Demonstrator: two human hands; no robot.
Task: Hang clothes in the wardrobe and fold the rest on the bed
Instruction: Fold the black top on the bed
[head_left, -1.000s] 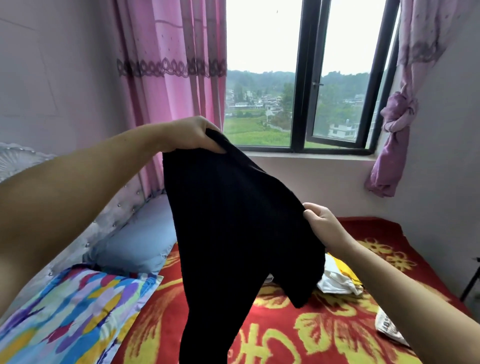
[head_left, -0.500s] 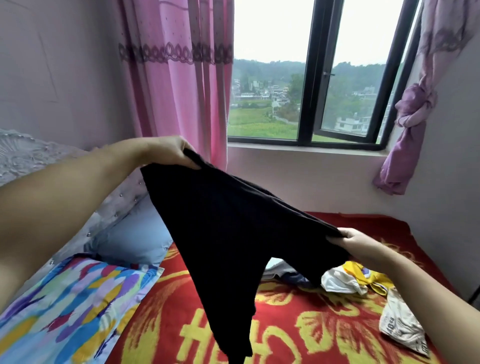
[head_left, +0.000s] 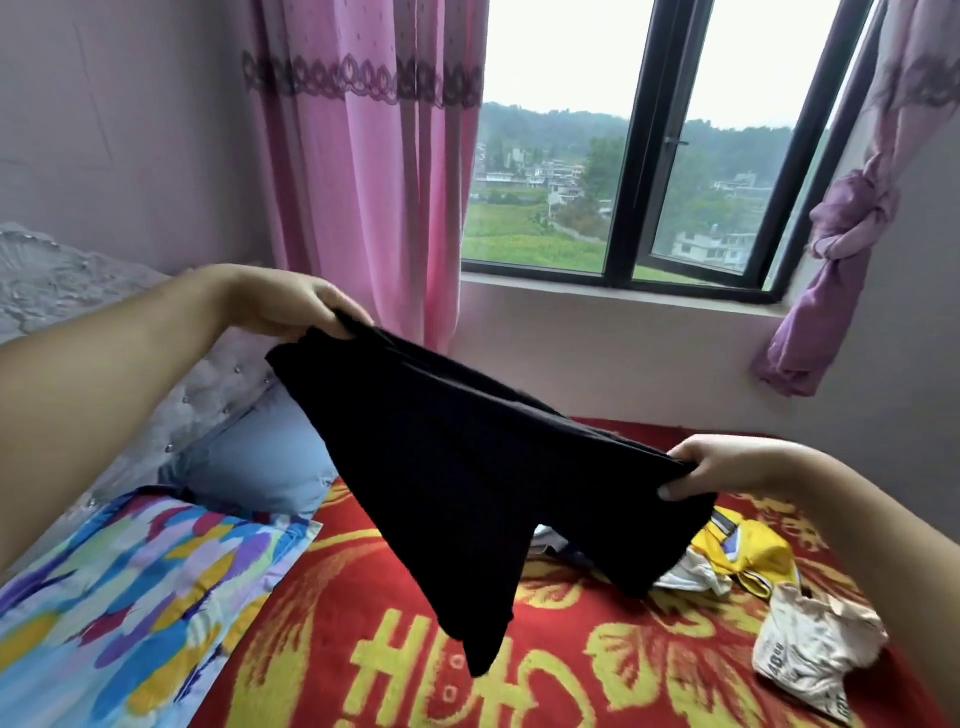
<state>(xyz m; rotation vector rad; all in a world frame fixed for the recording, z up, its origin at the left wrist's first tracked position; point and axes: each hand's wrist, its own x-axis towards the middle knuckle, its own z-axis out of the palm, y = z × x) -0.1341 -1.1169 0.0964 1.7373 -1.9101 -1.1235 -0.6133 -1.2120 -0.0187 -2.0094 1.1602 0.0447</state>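
both arms stretched out, left hand (head_left: 291, 306) higher, right hand (head_left: 727, 467) lower, each grip pinched tight, thumbs probably tucked underneath.

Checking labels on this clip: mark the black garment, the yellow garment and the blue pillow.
black garment (head_left: 467, 467): head view, middle of the hanging cloth.
yellow garment (head_left: 748, 551): head view, its yellow top fold.
blue pillow (head_left: 260, 467): head view, its bare front face.

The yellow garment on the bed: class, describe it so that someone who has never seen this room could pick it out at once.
Start at the bed with the red blanket patterned in yellow, below the window. On its right side lies a small heap of loose clothes, partly hidden behind the black garment that both hands hold up. The yellow garment is the bright one with a striped edge, between white cloth and a crumpled beige printed piece.
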